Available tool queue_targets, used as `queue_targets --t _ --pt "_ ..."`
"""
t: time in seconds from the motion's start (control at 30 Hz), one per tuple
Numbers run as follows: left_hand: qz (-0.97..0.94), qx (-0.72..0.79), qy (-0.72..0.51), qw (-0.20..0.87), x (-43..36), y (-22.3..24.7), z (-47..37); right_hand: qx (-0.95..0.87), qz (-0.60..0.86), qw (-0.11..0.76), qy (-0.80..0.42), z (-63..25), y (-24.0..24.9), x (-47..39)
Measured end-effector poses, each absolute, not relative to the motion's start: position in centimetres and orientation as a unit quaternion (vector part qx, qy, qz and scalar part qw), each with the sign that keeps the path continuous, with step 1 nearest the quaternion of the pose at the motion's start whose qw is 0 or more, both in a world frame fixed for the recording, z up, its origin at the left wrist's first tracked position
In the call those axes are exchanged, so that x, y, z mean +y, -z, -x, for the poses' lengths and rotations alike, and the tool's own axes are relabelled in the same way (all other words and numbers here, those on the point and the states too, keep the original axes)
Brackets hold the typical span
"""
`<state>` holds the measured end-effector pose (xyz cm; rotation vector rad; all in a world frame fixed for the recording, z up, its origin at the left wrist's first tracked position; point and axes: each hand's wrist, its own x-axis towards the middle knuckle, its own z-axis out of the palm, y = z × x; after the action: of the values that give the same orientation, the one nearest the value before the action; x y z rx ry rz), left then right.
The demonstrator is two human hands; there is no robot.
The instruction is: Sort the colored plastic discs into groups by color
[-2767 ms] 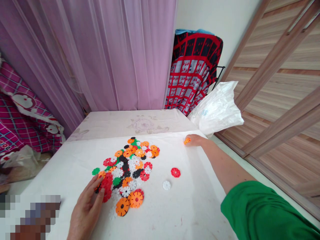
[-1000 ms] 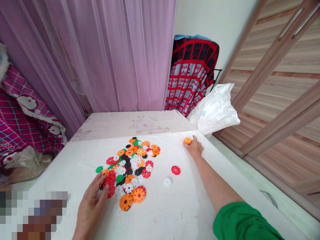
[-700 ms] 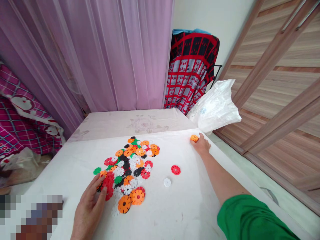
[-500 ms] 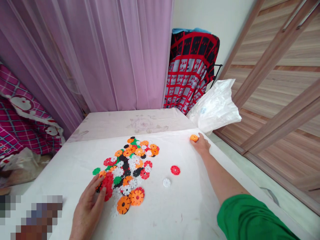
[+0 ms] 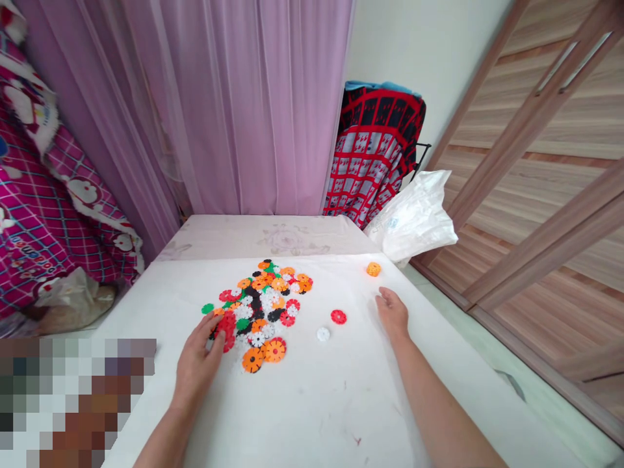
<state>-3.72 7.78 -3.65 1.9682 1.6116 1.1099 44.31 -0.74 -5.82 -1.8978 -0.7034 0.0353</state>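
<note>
Slotted plastic snowflake discs in orange, red, white, black and green lie in a loose pile (image 5: 258,302) on the white-covered table. My left hand (image 5: 201,341) rests at the pile's near left edge, thumb apart from the fingers, touching a cluster of red discs (image 5: 226,331). Toward the far right of the table sits a small orange cluster of discs (image 5: 373,269). Just nearer than that, my right hand (image 5: 392,313) is open and empty, its fingers loosely bent. Between the pile and this hand lie a single red disc (image 5: 338,317) and a white disc (image 5: 323,334).
A white plastic bag (image 5: 414,218) stands at the table's far right corner. Beyond are a purple curtain (image 5: 253,110) and a red-and-black patterned cloth (image 5: 370,143). Wooden cabinet doors (image 5: 526,169) line the right side. Pink plaid fabric (image 5: 58,195) hangs at left.
My right hand has let go of the orange cluster and drawn back toward me. The cluster stays on the table. My left hand remains by the red discs. The camera view has shifted.
</note>
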Motion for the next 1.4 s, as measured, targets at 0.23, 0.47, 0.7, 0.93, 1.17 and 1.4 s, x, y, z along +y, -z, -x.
queue_targets --t 0.23,0.47,0.7,0.93,1.17,1.4 --pt "-0.701 0.569 -0.398 0.163 8.2 3.4 2.9 -0.357 0.763 0.539 -0.013 -36.6 5.7 -3.1" --pt "-0.691 0.58 -0.412 0.127 8.1 3.2 2.5 -0.564 0.67 0.47 0.11 -29.7 4.0 -4.1" --pt "-0.687 0.585 -0.413 0.123 6.7 3.1 2.5 -0.644 0.638 0.401 0.135 -26.5 3.6 -5.1" --pt "-0.734 0.552 -0.38 0.107 3.7 3.3 2.3 -0.631 0.665 0.39 0.087 -25.7 3.1 -5.3" --pt "-0.794 0.527 -0.301 0.037 3.0 3.9 2.1 -0.495 0.726 0.471 0.078 -28.0 4.1 -4.7" --pt "-0.805 0.525 -0.275 0.027 3.1 3.7 2.3 -0.433 0.837 0.331 0.052 -30.0 3.5 -3.6"
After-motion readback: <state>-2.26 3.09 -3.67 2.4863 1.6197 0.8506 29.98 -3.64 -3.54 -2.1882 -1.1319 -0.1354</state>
